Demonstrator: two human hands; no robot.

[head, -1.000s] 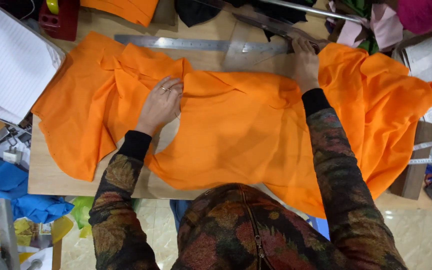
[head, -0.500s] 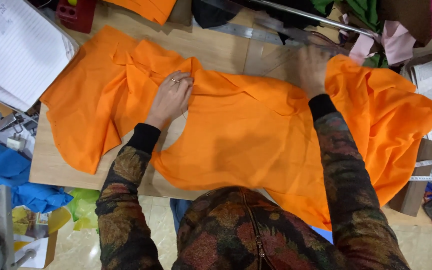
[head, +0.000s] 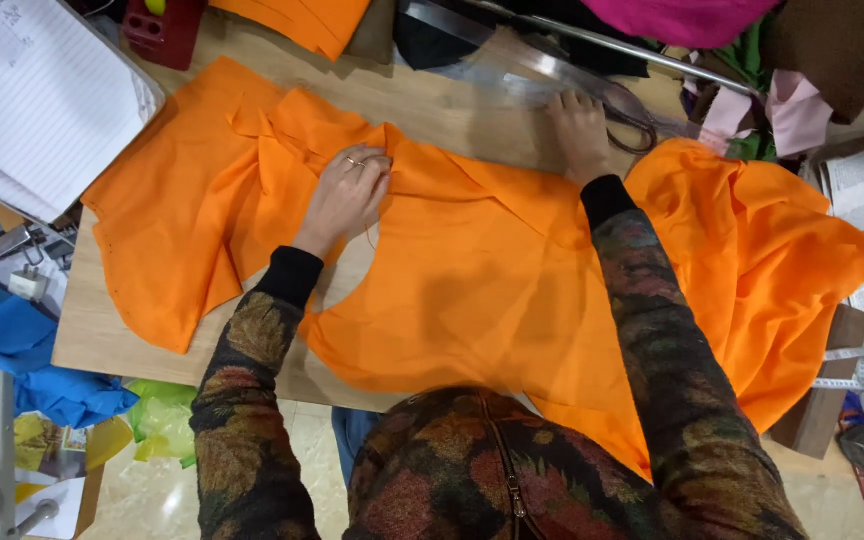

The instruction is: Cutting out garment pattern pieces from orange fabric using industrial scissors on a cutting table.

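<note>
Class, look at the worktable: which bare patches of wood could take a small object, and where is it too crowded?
Bare wood shows along the far edge of the table, between the orange fabric and the clear ruler, and in a near-left strip below the cloth. It is crowded at the far right, where the right hand rests by the scissors; the left hand presses the cloth.

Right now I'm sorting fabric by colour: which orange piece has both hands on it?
The big orange cloth spread across the table; the smaller folded orange piece at the far edge lies untouched.

Fabric (head: 472, 290) lies spread across the desk (head: 102, 345); notebook (head: 37, 95) at left, scissors (head: 632, 110) and ruler (head: 512, 60) behind it.
</note>
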